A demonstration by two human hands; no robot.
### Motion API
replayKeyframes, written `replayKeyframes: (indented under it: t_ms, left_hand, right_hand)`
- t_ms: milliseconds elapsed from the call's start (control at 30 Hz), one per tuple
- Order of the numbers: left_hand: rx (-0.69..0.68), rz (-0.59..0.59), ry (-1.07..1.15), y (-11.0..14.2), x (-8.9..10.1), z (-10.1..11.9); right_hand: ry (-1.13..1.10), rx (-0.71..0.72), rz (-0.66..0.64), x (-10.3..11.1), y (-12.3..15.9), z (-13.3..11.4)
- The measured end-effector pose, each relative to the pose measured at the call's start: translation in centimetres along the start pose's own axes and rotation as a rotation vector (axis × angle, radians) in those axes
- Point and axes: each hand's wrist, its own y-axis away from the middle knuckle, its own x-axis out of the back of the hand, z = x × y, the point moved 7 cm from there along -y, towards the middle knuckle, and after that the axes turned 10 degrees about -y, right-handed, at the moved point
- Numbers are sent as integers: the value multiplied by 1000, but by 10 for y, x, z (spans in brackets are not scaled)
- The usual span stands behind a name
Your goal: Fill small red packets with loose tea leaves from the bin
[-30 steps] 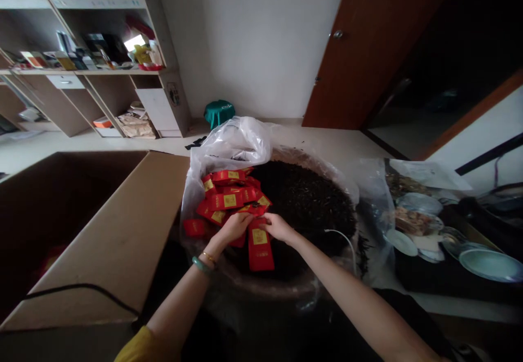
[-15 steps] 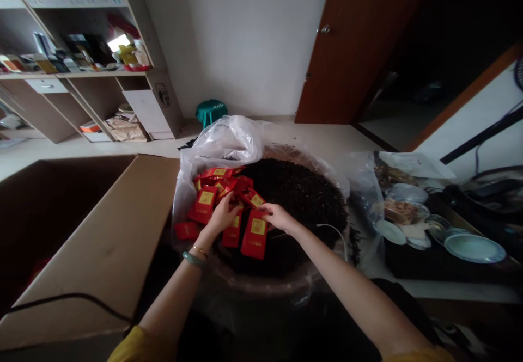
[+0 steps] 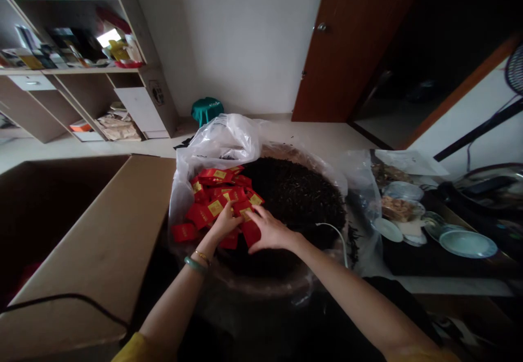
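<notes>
A heap of red packets (image 3: 212,178) with yellow labels lies on dark, dry, loose leaf-like material (image 3: 300,188) inside a plastic-lined round container. My right hand (image 3: 272,232) spans one red packet (image 3: 250,232) at the front of the heap, fingers near its upper end and thumb near its lower end. Against that packet's left side, my left hand (image 3: 224,225) is closed with thumb and forefinger showing; its other fingers are largely hidden. Another packet (image 3: 229,240) lies partly under the left hand.
An open cardboard box (image 3: 98,215) stands at left. The clear plastic liner (image 3: 241,133) bunches up at the container's back rim. A white cable (image 3: 341,237) curves over the right side. Bowls and dishes (image 3: 468,242) sit on a low surface at right. Behind are a green-covered stool (image 3: 207,110) and shelves (image 3: 81,71).
My right hand has moved down and left, from a packet's upper right corner to spanning its side. That packet has shifted up and left, closer to my left hand. The view has turned slightly.
</notes>
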Motion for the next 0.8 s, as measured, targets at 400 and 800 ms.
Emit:
replayKeyframes:
  t_ms: [400,800]
  left_hand:
    - [89,-206,22,12,-6,3]
    - [-328,417,-723,16,32,47]
  right_hand:
    - [-95,124,-242,21,9,-28]
    - [-28,123,127,50,-1,-16]
